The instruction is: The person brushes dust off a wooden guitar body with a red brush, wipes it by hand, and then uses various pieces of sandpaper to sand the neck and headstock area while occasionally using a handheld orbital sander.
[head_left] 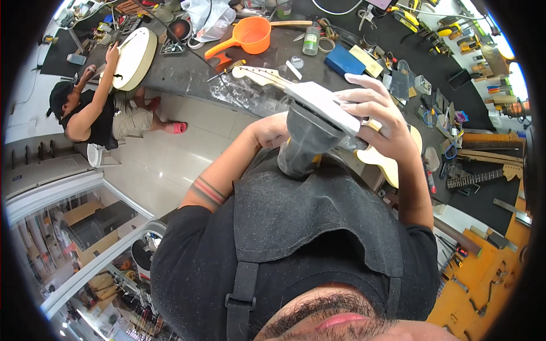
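Note:
In front of my chest is a dark grey, dusty power sander (310, 133) with yellow parts. My left hand (272, 129) is curled closed at its left side, the fingertips partly hidden. Against the sander's broad upper face lies a white, flat-sided block (327, 101). My right hand (380, 116) grips this block from the right, fingers spread over its top and edge. Behind them, a pale guitar headstock (256, 75) with its neck points to the far left. A cream guitar body (385, 162) shows beside my right forearm; whether it joins that neck is hidden.
White dust covers the dark workbench (182, 74). An orange dipper (250, 37), a bottle (311, 41) and a blue box (344, 59) stand beyond my hands. Another person (94, 108) handles a cream guitar body (135, 59) at left. A fretted neck (478, 179) lies right.

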A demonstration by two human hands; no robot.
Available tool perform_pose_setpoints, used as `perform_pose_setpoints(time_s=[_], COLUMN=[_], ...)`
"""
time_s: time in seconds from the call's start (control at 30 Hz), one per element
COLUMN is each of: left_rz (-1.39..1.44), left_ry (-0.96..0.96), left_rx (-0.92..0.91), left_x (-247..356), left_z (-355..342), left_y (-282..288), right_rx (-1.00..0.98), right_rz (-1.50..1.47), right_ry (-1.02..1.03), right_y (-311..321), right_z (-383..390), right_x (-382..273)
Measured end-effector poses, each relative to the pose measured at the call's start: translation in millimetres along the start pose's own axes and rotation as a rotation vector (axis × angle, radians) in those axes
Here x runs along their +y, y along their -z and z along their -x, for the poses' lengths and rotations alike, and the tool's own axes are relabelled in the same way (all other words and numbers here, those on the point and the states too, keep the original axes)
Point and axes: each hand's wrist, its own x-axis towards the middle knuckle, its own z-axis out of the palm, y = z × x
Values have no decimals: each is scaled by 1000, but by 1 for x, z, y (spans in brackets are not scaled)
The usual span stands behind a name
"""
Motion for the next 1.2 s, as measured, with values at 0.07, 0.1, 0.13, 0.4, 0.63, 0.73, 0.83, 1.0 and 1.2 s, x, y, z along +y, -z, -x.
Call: perform_pose_setpoints(time_s=[0.07,0.1,0.13,0.4,0.63,0.73,0.83,1.0,1.2], left_rz=[-42,-85,-184,-913,-1073,-829,-586,-931,-896], left_ry=[-64,-130,-152,-6,-1,-482,-334,-187,-208], left_rx=[26,60,71,391,-15,193,-146,-74,16], left_x=[15,21,26,69,183,165,127,117,121], left_z=[10,15,20,58,132,60,23,56,60], left_y=[-22,-33,-38,-101,-91,-35,-32,-52,-74], right_rx=[-74,-149,-192,86,34,-48,-40,364,317], right_rz=[23,39,21,167,-492,-609,-515,-337,-437], right_ry=[-85,-164,-216,-600,-499,-230,-117,-358,-807], right_y=[21,32,37,-13,-50,-54,-59,-59,-69], right_z=[2,3,8,6,17,-19,-28,-19,-24], right_x=[-17,-28,-34,-36,11,7,2,-23,-57])
